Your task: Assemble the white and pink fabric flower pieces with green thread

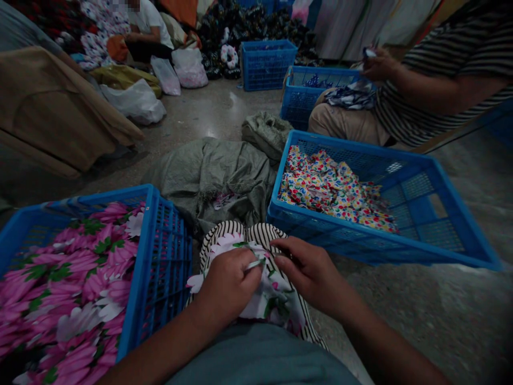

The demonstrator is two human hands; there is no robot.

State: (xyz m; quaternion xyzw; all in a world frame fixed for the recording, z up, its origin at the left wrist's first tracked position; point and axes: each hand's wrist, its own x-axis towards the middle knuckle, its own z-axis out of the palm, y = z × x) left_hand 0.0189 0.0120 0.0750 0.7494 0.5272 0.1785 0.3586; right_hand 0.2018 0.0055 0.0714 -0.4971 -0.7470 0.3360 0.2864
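My left hand (pixel 228 280) and my right hand (pixel 306 267) are both closed on a white floral fabric piece (pixel 270 297) that lies on my lap over striped cloth (pixel 240 231). The fingers of both hands pinch the fabric's upper edge close together. A blue crate (pixel 158 278) at my left holds several pink flower-print fabric pieces (pixel 68 289). A second blue crate (pixel 420 214) ahead at my right holds multicoloured print fabric pieces (pixel 332 190).
A grey-green sack (pixel 216 171) lies on the floor between the crates. A person in a striped shirt (pixel 441 80) sits at the right handling cloth beside another blue crate (pixel 304 93). Another person (pixel 148 27) sits far back among bags and a blue crate (pixel 266 64).
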